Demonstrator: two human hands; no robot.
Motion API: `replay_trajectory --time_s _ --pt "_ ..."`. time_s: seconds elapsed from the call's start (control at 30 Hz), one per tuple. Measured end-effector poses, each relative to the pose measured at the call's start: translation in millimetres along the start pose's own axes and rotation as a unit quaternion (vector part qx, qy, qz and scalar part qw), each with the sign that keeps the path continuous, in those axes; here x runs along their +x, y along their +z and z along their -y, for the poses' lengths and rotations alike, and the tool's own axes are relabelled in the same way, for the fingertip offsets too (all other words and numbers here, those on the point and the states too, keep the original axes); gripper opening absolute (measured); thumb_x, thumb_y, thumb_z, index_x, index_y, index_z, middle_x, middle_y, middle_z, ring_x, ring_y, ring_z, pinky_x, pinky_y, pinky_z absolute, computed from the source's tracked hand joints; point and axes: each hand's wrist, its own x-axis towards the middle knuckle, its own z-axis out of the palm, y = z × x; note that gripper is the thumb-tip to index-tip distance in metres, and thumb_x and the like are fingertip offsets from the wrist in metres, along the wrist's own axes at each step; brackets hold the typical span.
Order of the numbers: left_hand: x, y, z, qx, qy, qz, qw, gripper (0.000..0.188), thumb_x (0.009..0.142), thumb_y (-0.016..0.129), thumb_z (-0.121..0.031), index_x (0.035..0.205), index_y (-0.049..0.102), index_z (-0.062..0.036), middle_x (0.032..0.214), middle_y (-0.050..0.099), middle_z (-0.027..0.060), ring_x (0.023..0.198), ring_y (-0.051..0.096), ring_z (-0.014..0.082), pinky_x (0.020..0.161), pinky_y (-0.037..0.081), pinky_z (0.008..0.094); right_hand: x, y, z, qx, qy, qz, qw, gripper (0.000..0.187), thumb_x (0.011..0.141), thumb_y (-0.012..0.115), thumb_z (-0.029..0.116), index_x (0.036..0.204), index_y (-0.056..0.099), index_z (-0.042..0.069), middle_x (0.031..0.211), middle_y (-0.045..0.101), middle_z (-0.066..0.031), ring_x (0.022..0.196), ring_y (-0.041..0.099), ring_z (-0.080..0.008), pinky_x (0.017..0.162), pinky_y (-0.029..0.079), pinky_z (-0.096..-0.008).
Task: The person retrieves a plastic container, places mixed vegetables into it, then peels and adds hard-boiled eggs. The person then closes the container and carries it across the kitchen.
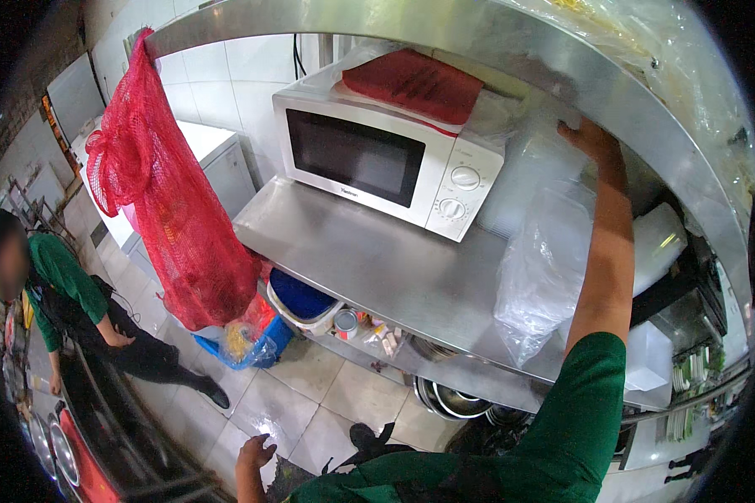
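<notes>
My right arm stretches up over the steel shelf (352, 243). At its end my right hand (591, 141) is at the back, beside a stack of clear plastic containers (545, 163); part of its fingers is hidden, and those showing are spread apart with nothing visible in them. Under that forearm lies a clear plastic bag (541, 268) of translucent containers. A white microwave oven (386, 159) stands to the left, with a dark red folded cloth (415, 84) on top. Low over the floor hangs my left hand (256, 454), fingers loosely bent and apart, holding nothing.
A red mesh sack (172, 201) hangs from the upper shelf's steel edge (310, 18). Below are a blue basket (264, 344), a white tub (298, 300), a tin can (346, 322) and metal bowls (453, 398). A person in a green shirt (67, 260) stands at the left.
</notes>
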Motion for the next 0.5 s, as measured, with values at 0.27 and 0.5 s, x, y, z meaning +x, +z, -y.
replay_trajectory --time_s 0.27,0.5 --pt "7.2 12.6 6.4 -0.004 0.027 -0.002 1.000 0.058 0.078 0.066 -0.040 0.128 0.053 -0.0134 0.125 0.056 0.0155 0.115 0.053 0.0330 0.097 0.043 0.0411 -13.6 -4.4 -49.9 -0.118 -0.109 -0.044 0.986 0.078 0.075 0.067 0.048 0.133 0.043 0.003 0.129 0.049 -0.0221 0.121 0.046 -0.0357 0.105 0.033 -0.0397" --pt "20.7 14.7 4.6 0.019 0.072 0.005 0.997 0.070 0.068 0.076 -0.036 0.129 0.052 -0.0125 0.124 0.057 0.0167 0.113 0.054 0.0334 0.096 0.045 0.0418 -5.4 -22.5 -56.3 -0.093 -0.059 -0.036 0.993 0.085 0.070 0.071 0.050 0.135 0.040 0.006 0.134 0.045 -0.0193 0.125 0.041 -0.0344 0.107 0.031 -0.0409"
